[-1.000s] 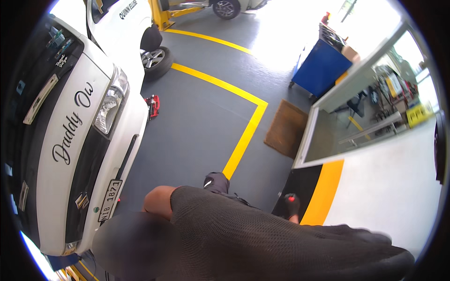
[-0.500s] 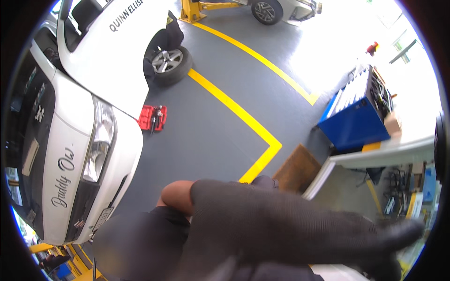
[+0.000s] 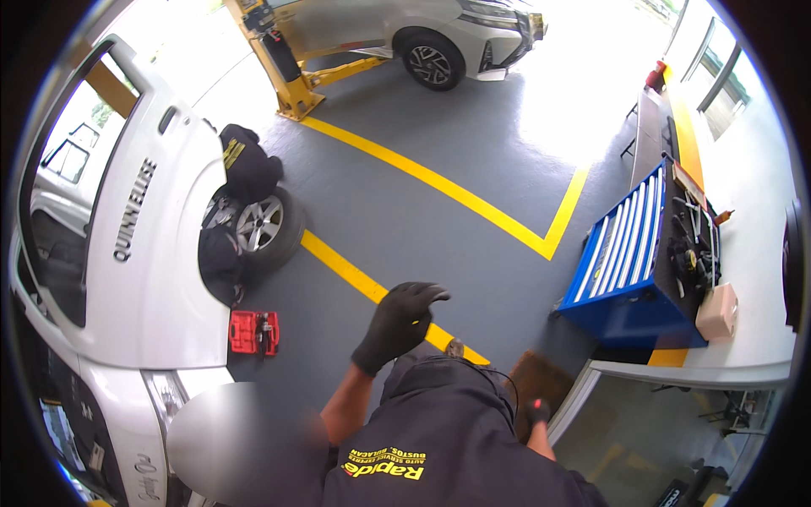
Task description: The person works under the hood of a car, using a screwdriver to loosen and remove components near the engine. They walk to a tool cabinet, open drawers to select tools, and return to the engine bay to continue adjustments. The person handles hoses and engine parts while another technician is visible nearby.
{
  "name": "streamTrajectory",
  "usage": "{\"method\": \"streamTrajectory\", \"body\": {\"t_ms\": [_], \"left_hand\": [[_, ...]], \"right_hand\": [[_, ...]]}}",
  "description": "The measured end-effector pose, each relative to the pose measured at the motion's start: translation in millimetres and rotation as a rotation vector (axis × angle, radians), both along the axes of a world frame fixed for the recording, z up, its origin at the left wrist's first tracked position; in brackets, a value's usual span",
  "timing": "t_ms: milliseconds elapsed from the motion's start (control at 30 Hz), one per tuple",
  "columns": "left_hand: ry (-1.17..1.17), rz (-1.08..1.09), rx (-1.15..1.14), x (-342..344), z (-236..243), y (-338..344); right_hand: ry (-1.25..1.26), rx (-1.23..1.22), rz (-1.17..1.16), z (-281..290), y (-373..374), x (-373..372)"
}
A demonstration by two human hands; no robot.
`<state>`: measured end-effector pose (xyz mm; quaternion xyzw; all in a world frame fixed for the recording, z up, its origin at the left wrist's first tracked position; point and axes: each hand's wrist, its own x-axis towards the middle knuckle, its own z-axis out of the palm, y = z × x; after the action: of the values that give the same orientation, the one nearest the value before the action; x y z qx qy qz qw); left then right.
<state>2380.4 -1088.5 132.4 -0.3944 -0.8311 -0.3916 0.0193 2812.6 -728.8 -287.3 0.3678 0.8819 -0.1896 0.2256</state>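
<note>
My left hand (image 3: 401,325), in a black glove, is out in front of my body above the grey floor. Its fingers are bent but apart, and nothing shows between them. Low at my other side is my right hand (image 3: 538,411), in a dark glove with a small red spot. Its fingers are too small and hidden to read. Between the arms is my dark shirt (image 3: 439,431) with yellow print. A red tool case (image 3: 243,333) lies open on the floor to the left, a dark tool in it. A blurred patch covers the area beside my left arm.
At left stands a white vehicle (image 3: 173,270); a person in dark clothes (image 3: 250,165) crouches by its wheel (image 3: 262,226). A silver car (image 3: 498,42) stands by a yellow lift post (image 3: 291,89). To the right are a blue tool cabinet (image 3: 621,245) and a brown board (image 3: 541,378).
The gloved left hand has dropped away from close before the camera, where it stretched to the right. My shirt and right hand now show. The view has shifted, showing more of the crouching person.
</note>
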Motion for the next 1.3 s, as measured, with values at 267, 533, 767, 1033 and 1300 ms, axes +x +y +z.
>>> {"method": "streamTrajectory", "body": {"t_ms": [267,533,767,1033,1300], "left_hand": [[-0.134,0.392,-0.131,-220.0,-55.3,54.6],[-0.121,0.321,-0.064,-509.8,-58.3,224.4],[0.077,-0.102,-0.155,-770.5,-14.7,455.6],[0.001,-0.169,-0.165,-999.4,-43.2,672.8],[-0.087,0.107,-0.146,-1189.9,-24.9,719.9]], "right_hand": [[0.574,0.065,-0.081,109.0,254.9,-512.7],[0.391,-0.006,-0.125,106.9,328.2,-705.9],[0.066,-0.047,-0.650,31.6,363.5,-668.2],[-0.184,-0.025,-0.575,-74.8,517.1,-780.4],[0.505,0.151,-0.343,54.0,818.7,-1287.1]]}}
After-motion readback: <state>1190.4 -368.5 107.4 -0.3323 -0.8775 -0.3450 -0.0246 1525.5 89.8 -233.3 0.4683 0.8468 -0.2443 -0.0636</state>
